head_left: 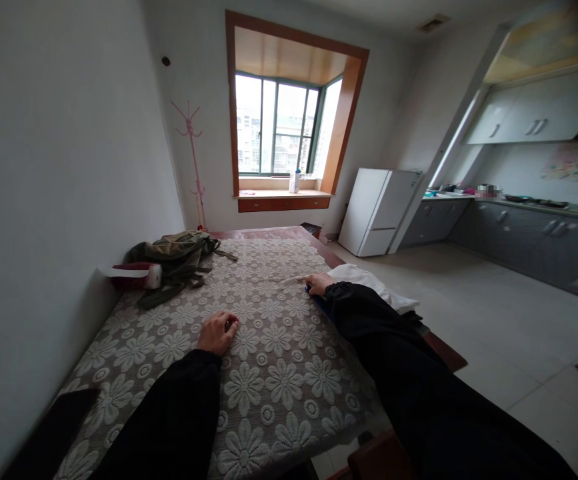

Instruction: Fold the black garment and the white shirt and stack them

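A patterned lace tablecloth with pale flowers covers the table in front of me. My left hand rests on it, fingers loosely bent, with a gap between thumb and forefinger and nothing visible in it. Farther forward and to the right, my right hand has its fingers closed on a small dark-blue thing whose kind I cannot make out. More dark-blue material shows under my right wrist, mostly covered by the sleeve. Beside that forearm lies a white cloth at the table's right edge.
An olive backpack and a dark-red pack of tissues lie at the table's left, by the wall. A flat black object is at the near left. Beyond stand a pink coat rack and a white fridge.
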Tool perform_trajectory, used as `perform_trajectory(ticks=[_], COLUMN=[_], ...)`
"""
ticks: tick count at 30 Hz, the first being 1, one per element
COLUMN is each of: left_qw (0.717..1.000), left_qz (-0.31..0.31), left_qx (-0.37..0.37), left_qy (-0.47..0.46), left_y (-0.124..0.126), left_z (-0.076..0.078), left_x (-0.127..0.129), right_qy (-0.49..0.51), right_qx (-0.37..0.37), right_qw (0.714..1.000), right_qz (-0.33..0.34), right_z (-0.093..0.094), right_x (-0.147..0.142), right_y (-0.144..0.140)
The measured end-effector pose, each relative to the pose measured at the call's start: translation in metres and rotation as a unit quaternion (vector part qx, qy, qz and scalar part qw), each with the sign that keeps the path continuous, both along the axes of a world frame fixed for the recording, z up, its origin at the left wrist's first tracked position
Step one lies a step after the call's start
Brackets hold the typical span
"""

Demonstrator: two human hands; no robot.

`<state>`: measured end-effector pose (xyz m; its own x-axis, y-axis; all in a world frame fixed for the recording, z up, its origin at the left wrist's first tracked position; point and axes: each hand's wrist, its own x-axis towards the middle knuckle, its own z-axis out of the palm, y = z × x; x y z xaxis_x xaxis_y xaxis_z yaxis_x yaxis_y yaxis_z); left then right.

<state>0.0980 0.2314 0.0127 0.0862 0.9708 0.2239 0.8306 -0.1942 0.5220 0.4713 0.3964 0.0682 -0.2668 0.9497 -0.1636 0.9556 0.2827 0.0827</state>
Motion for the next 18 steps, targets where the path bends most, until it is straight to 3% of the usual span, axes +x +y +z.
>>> perform_trajectory(ticks=[13,18], left_qw=[1.000,1.000], left_qz=[0.003,-0.015], left_qx=[-0.013,-0.003], left_qy=[0.007,0.016], left_y=[0.001,0.000], left_z=[-0.001,-0.001], left_x=[-0.002,-0.002], right_qy=[0.012,0.063], right_qx=[0.041,0.074], right_qw=[0.999,0.995], right_qz=[0.006,0.036], right_z=[-0.006,-0.025], right_x=[-0.005,-0.052], right_y=[-0.016,-0.042])
